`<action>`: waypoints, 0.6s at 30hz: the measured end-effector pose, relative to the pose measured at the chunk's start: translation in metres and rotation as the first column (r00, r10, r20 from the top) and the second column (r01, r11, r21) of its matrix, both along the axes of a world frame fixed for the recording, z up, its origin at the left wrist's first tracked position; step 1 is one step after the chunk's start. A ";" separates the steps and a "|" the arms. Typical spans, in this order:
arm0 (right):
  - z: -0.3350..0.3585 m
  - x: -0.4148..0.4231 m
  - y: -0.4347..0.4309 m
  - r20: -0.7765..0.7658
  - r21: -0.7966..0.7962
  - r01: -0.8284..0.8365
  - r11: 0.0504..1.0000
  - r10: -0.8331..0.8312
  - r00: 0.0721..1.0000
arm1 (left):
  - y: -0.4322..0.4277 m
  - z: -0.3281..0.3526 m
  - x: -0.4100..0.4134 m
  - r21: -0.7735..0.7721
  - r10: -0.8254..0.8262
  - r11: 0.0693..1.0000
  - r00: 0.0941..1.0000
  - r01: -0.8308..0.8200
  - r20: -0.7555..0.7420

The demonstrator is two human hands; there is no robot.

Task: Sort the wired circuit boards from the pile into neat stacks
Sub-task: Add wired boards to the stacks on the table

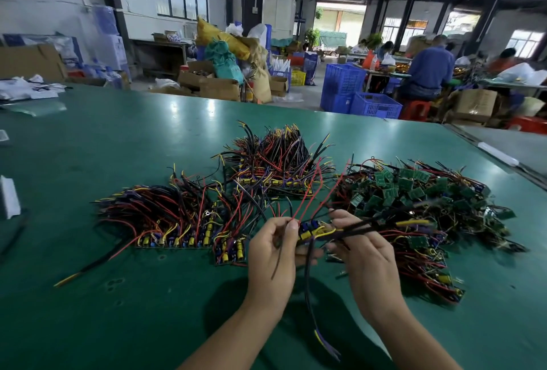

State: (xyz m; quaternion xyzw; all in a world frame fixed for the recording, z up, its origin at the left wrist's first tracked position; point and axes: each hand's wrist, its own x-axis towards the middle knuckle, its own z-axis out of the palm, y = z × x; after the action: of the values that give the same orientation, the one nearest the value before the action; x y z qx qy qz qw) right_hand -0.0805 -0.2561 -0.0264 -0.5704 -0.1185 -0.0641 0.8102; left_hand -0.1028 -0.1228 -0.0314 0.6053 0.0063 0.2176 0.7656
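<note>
Both hands sit low in the middle of the frame, working one wired circuit board (pixel 309 230) between them, lifted a bit above the green desk (pixel 118 138). The left hand (pixel 273 254) has its thumb and fingertips pinched on the thin red and black wires coming off the board's left end; the red ones shoot up toward the centre of the frame. The right hand (pixel 367 257) is closed around the board's right side, with a black lead running out to the right over its fingers. A bundle of black wires hangs straight down between the wrists, ending in purple and yellow tips near the bottom edge.

The unsorted pile (pixel 426 210) fills the right of the frame, a tangle of green boards and wires, just beside the right hand. Two tidier stacks are already on the desk: a near stack (pixel 177 221) at centre left, boards lined up in a row with wires fanned out leftward, and a far stack (pixel 275 162) up at centre, wires bristling upward. One loose black wire with a yellow tip (pixel 85 269) lies at lower left.
</note>
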 end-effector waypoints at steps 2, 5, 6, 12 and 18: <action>0.000 0.001 -0.002 -0.017 0.033 -0.040 0.999 0.041 0.999 | 0.000 0.000 0.000 -0.006 -0.006 1.000 1.000 0.006 0.008; -0.004 0.001 -0.002 -0.046 0.063 -0.080 0.995 0.083 0.995 | 0.001 0.003 0.000 -0.109 -0.038 0.993 0.999 0.038 0.001; -0.005 0.000 -0.002 -0.041 0.049 -0.076 0.996 0.078 0.996 | 0.001 0.004 0.000 -0.117 -0.046 0.992 0.999 0.045 -0.003; 0.001 -0.003 -0.003 0.073 -0.003 -0.087 0.996 0.087 0.993 | 0.005 0.002 0.004 0.014 0.057 0.998 0.998 -0.057 0.031; 0.002 -0.004 0.004 -0.075 0.166 -0.221 0.961 0.236 0.969 | 0.006 0.003 0.002 0.072 0.137 0.987 0.986 -0.143 0.093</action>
State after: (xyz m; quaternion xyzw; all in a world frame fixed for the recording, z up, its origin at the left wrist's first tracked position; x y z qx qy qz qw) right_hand -0.0843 -0.2524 -0.0243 -0.4901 -0.1398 0.0478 0.8590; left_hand -0.1004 -0.1169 -0.0281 0.6229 0.0067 0.2972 0.7237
